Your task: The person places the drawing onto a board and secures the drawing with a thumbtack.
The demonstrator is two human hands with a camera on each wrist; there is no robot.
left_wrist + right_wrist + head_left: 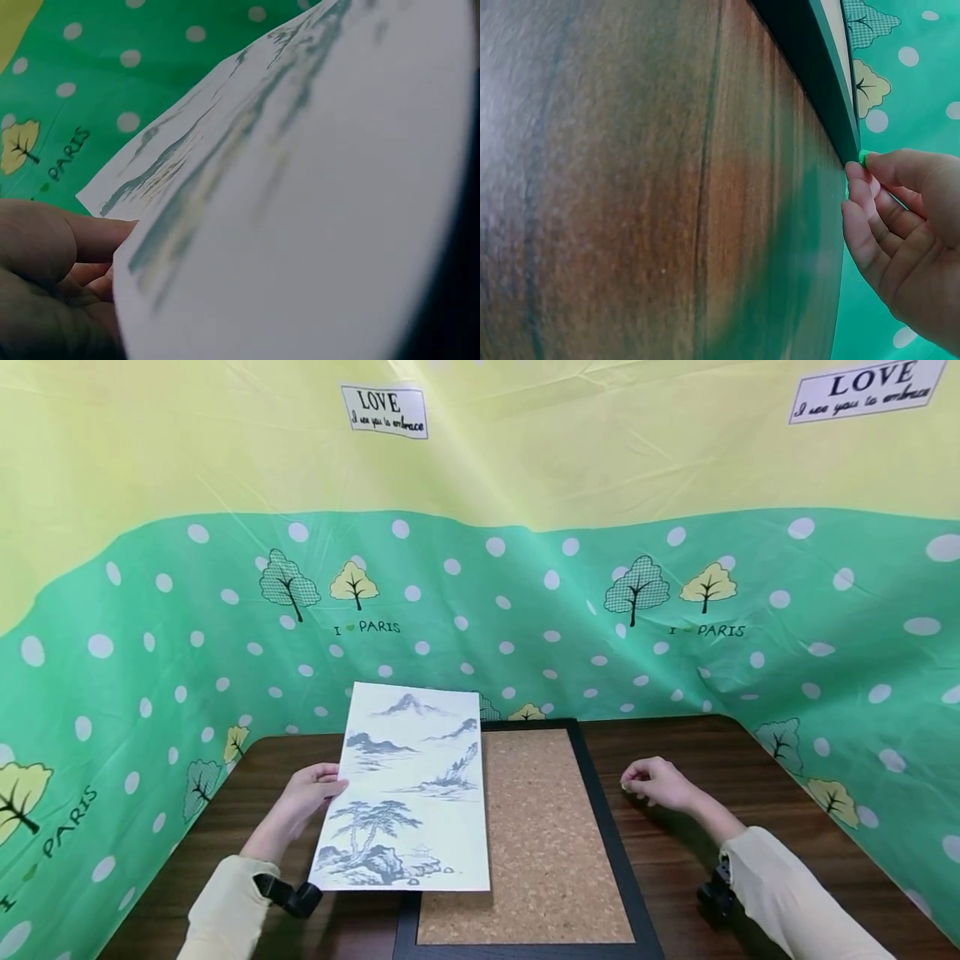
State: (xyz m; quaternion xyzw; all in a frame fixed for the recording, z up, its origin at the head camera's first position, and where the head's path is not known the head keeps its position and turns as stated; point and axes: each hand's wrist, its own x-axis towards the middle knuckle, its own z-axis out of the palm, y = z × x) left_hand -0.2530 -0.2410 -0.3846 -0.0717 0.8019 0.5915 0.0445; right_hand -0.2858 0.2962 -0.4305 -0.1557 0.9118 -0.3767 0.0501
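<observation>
My left hand (309,793) pinches the left edge of a white sheet of paper (442,710) printed with mountains, pines and rocks in blue-grey ink. Tilted slightly, the sheet is held over the left part of a black-framed cork board (540,827). In the left wrist view, the thumb and fingers (97,240) grip the paper's edge, and the sheet bows toward the camera. Off the board's right side, my right hand (663,783) pinches a small green push pin (863,157) between thumb and fingertips; only its rounded green end shows.
The board lies on a dark brown wooden table (675,877). A green and yellow cloth (480,585) with dots and trees hangs behind and along both sides. Black wrist cameras (288,895) are worn over both cream sleeves (787,885).
</observation>
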